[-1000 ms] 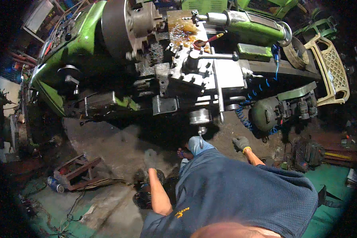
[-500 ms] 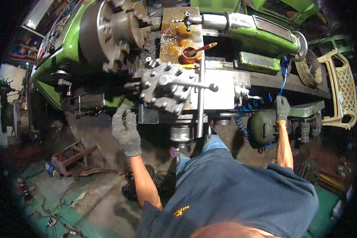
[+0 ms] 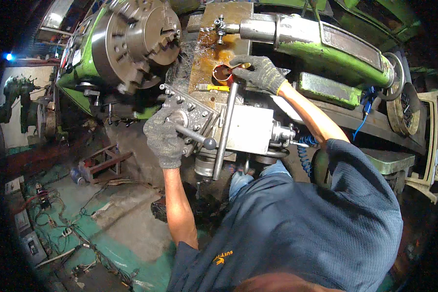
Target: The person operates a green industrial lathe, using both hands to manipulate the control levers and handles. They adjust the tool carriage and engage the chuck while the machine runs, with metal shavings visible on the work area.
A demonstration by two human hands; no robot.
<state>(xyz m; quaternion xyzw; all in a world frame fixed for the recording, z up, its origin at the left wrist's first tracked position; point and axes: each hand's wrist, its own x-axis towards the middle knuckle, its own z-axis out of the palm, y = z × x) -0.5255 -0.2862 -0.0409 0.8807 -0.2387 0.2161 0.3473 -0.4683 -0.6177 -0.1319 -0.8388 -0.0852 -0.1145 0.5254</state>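
Note:
My right hand (image 3: 262, 73), in a grey knit glove, reaches over the machine bed and closes on the handle of a paintbrush (image 3: 246, 65). The brush's lower end is inside a small red pot (image 3: 217, 78) holding dark liquid. My left hand (image 3: 163, 138), also gloved, lies against the near left side of the lathe's square tool post (image 3: 192, 113), its fingers loosely extended near the base of the clamping lever (image 3: 195, 136). Part of those fingers is hard to make out. Left of the pot, the lathe chuck (image 3: 136, 41) has blurred jaws and appears to be spinning.
A drill bit in a chuck (image 3: 220, 30) projects from the green tailstock (image 3: 326, 44). A steel bar (image 3: 226, 131) lies across the carriage. Beside the pot is a yellow-handled tool (image 3: 213, 88). A blue air gun (image 3: 368, 103) hangs at right, and cables (image 3: 75, 238) trail across the floor.
My right hand has left the blue hose at right and taken hold of the paintbrush. My left hand has come against the tool post. The whole view has shifted.

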